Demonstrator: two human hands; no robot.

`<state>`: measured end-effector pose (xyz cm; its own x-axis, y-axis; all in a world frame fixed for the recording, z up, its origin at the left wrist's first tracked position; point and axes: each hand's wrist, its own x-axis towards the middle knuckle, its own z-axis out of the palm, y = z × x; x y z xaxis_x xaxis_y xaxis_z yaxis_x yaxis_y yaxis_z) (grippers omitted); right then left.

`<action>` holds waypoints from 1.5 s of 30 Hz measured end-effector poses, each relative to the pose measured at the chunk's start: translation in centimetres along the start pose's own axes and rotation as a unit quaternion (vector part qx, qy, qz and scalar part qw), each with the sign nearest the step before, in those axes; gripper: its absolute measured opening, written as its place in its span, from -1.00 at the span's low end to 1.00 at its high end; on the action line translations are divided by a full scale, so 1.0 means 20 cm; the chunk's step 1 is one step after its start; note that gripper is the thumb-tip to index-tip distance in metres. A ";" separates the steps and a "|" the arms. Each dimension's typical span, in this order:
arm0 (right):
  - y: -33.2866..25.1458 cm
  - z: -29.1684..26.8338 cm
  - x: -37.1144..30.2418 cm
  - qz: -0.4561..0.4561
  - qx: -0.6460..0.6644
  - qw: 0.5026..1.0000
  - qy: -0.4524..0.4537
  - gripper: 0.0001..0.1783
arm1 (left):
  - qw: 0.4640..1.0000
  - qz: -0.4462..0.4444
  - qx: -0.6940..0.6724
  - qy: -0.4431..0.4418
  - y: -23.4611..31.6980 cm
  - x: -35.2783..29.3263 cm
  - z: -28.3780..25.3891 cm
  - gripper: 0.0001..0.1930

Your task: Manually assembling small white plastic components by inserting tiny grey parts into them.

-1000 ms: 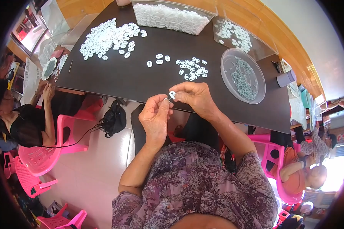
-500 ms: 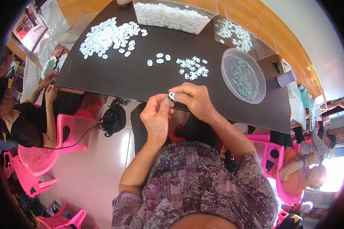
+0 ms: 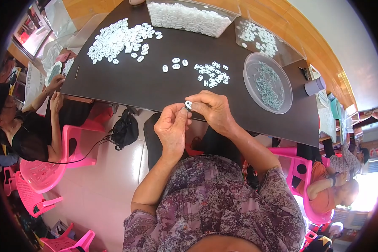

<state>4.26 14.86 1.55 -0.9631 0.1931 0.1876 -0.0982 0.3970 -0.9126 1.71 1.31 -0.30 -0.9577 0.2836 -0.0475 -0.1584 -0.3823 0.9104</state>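
Just past the table's near edge, over my lap, my two hands meet at a small white plastic piece (image 3: 188, 104) with a dark round hole. My right hand (image 3: 215, 111) pinches it between thumb and fingers. Closed fingertips of my left hand (image 3: 172, 131) press against its lower side, where a tiny dark bit shows; what they grip is too small to name. Beyond my hands lies a group of small white holed pieces (image 3: 212, 75). Left of that group are several white oval pieces (image 3: 176, 66). A round clear tray (image 3: 246, 84) holds many small grey-green screw-like parts (image 3: 268, 86).
A large heap of white ovals (image 3: 117, 41) covers the dark table's (image 3: 155, 90) far left. Clear bins (image 3: 189, 31) of white pieces line the back. A grey cup (image 3: 314, 86) stands at right. Another person's hands (image 3: 56, 92) work at left; pink chairs (image 3: 50, 168) stand around.
Both hands keep almost the same place and grip, with the white piece still between them. At left, the other person's upper hand has shifted slightly.
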 end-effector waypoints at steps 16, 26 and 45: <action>-0.01 0.01 0.00 0.002 -0.014 1.000 -0.013 -0.82 | 1.000 -0.004 -0.015 0.006 0.01 0.00 -0.02 -0.89; 0.00 0.03 -0.02 0.000 -0.034 0.999 -0.016 -0.82 | 1.000 0.007 -0.021 -0.002 -0.03 0.01 -0.02 -0.81; -0.03 0.04 -0.06 -0.118 -0.090 0.987 0.057 -0.68 | 0.997 -0.008 -0.080 0.008 -0.04 0.04 0.02 -0.81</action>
<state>5.19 13.63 1.63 -0.8833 0.1705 0.4367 -0.2611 0.5946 -0.7604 1.21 2.23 -0.83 -0.9583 0.2773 -0.0697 -0.2090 -0.5131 0.8325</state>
